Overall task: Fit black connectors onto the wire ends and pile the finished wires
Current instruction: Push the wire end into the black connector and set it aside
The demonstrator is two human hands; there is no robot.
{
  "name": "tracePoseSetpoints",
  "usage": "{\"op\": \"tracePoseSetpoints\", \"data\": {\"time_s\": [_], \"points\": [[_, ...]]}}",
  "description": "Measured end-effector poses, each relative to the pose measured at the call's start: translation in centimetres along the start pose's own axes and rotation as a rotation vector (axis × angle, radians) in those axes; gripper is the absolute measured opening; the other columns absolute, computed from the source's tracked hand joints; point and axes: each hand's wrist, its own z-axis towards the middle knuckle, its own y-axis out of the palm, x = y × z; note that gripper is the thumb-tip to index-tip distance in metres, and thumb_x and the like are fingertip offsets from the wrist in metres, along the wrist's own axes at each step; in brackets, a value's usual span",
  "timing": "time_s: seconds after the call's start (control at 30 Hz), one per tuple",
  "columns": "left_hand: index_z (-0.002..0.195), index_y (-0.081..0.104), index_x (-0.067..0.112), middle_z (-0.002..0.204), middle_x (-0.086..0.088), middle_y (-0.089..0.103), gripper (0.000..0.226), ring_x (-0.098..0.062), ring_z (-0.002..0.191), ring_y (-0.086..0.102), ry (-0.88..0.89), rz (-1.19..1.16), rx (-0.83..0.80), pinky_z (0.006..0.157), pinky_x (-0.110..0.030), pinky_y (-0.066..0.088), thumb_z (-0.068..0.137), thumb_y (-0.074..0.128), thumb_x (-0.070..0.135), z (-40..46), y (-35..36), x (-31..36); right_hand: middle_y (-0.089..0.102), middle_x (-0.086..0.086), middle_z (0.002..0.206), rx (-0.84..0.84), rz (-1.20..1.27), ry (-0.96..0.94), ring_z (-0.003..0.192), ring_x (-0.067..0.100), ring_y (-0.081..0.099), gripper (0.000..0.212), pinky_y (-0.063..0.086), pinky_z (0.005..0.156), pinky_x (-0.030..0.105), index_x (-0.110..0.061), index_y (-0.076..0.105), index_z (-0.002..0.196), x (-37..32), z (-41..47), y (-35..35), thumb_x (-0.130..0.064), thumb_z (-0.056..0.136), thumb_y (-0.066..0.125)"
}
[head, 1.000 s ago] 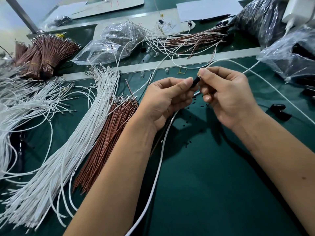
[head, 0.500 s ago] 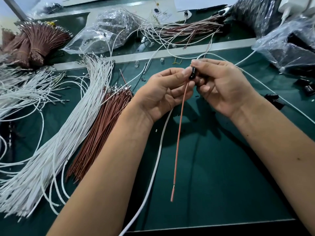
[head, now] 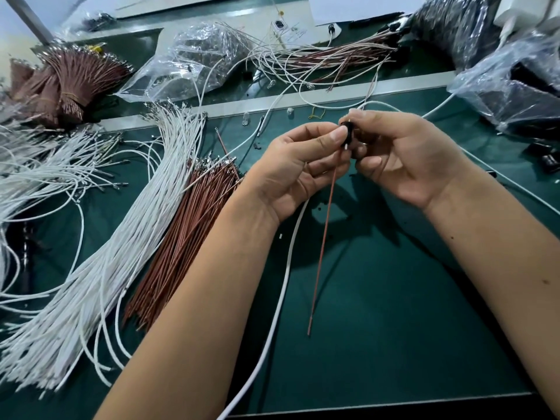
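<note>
A small black connector [head: 348,133] is pinched between the fingertips of both hands above the green mat [head: 394,298]. My left hand [head: 298,168] holds a thin brown wire [head: 322,247] just below the connector; the wire hangs straight down to a bare tip near the mat. My right hand [head: 406,156] grips the connector from the right. A white bit shows at the connector's lower end. Loose brown wires [head: 181,244] and white wires [head: 121,237] lie in bundles to the left. A pile of wires with connectors [head: 327,59] lies at the back.
A thick white cable [head: 281,283] runs across the mat under my hands. Clear plastic bags [head: 194,62] and a bag at right [head: 512,95] sit at the back. Bundled brown wires [head: 69,80] lie far left. Loose black connectors [head: 550,159] lie at the right edge.
The brown wire, hidden a second ago, now hangs down from the connector. My hands have stayed together at the connector, with my view shifting slightly.
</note>
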Motion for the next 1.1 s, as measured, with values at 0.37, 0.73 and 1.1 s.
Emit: {"op": "tracePoseSetpoints", "data": {"time_s": [0.37,0.73,1.1], "points": [[0.094,0.071,0.016,0.088,-0.001,0.076,0.009,-0.012,0.084,0.065,0.084,-0.032,0.185,0.082,-0.022,0.052,0.088,0.072,0.010,0.5,-0.1,0.6,0.068,0.006,0.069,0.173,-0.435,-0.339,0.054,0.015,0.055,0.020,0.044,0.042,0.025,-0.004,0.073,0.085,1.8,0.1,1.3,-0.023,0.089,0.080],[0.092,0.069,0.007,0.081,-0.003,0.071,0.006,-0.008,0.067,0.064,0.058,-0.226,0.230,0.062,-0.015,0.054,0.095,0.064,0.006,0.1,-0.5,1.6,0.060,0.001,0.063,-0.011,-0.527,-0.308,0.050,0.013,0.048,0.015,0.030,0.042,0.021,-0.010,0.065,0.077,1.3,0.0,0.4,-0.017,0.089,0.071],[0.095,0.068,0.008,0.085,-0.008,0.074,0.010,-0.016,0.071,0.071,0.099,-0.204,0.211,0.066,-0.020,0.059,0.091,0.066,-0.002,-0.1,-1.2,1.9,0.063,0.014,0.069,0.118,-0.545,-0.358,0.054,0.018,0.051,0.016,0.035,0.041,0.021,-0.013,0.069,0.078,2.1,0.6,0.4,-0.024,0.088,0.074]]}}
